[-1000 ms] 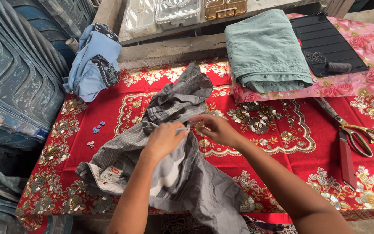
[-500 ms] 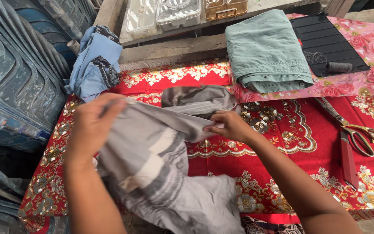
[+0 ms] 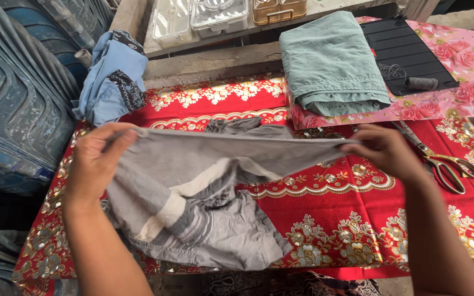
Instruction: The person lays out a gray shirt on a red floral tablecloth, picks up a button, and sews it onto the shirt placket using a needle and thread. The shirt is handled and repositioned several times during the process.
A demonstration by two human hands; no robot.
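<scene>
1. Garment point(image 3: 209, 192), grey with paler bands, now stretched taut between both hands above the red cloth point(image 3: 357, 219); a second ago bunched in a heap near the middle of the cloth; half a second ago only part lifted.
2. Left hand point(image 3: 97, 164) raised at the left end, fingers closed over the fabric edge, thumb on top; moved outward from the centre since the earlier pictures.
3. Right hand point(image 3: 385, 151) pulled well to the right, fingertips pinched together on the other end of the same edge; previously close to the left hand, now wide apart from it.
4. Upper edge drawn into a nearly straight line from hand to hand; rest of the fabric hanging down and pooling on the cloth toward the near edge; a darker folded part point(image 3: 242, 126) showing behind the line.
5. Judged from the spread: fabric opened out for a look or for laying flat, no longer fiddled with at one small spot.
6. Scissors point(image 3: 440, 159) lying just beside the right hand, untouched; same place as before.
7. Green folded cloth point(image 3: 330, 60) on the pink flowered sheet point(image 3: 467, 71) at the back, apart from both hands; black panel point(image 3: 401, 49) and dark thread spool point(image 3: 421, 83) next to it.
8. Blue clothing point(image 3: 108, 77) heaped at the back left corner; clear boxes point(image 3: 198, 16) on the ledge behind; all unmoved.
</scene>
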